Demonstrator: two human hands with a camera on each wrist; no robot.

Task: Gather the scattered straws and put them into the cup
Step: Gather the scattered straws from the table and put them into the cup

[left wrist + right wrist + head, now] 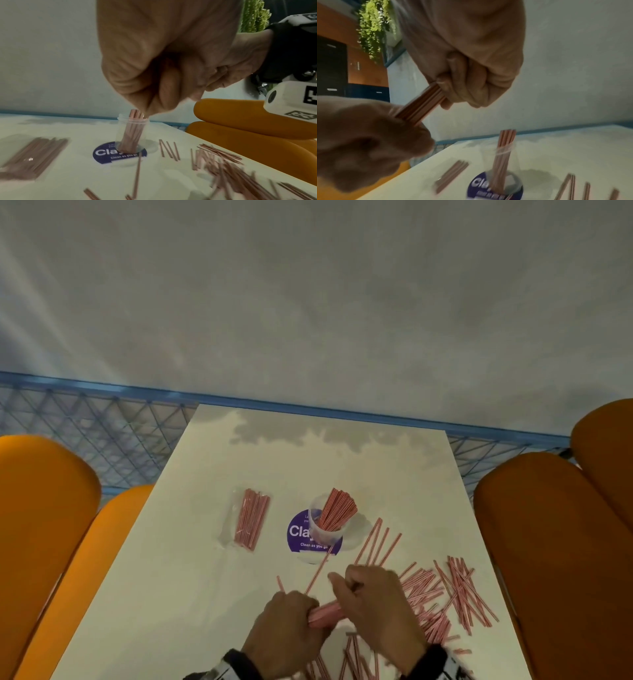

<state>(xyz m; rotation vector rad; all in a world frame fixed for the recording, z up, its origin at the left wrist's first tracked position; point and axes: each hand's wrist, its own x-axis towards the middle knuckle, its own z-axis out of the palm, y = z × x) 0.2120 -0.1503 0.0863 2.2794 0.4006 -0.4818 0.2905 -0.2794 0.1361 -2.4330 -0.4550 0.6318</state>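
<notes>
Both hands hold one bundle of pink straws (324,614) low over the near table. My left hand (289,623) grips its left end and my right hand (371,601) is curled round its right end. The right wrist view shows the bundle (423,104) spanning from the right hand (471,75) to the left hand (368,142). A clear plastic cup (327,534) stands upright behind the hands, with several straws leaning in it. Loose straws (448,594) lie scattered to the right and near the front edge.
A clear packet of straws (250,520) lies left of the cup. The cup stands on a round purple sticker (297,534). The white table (342,460) has orange seats (41,508) on both sides and a wall behind it.
</notes>
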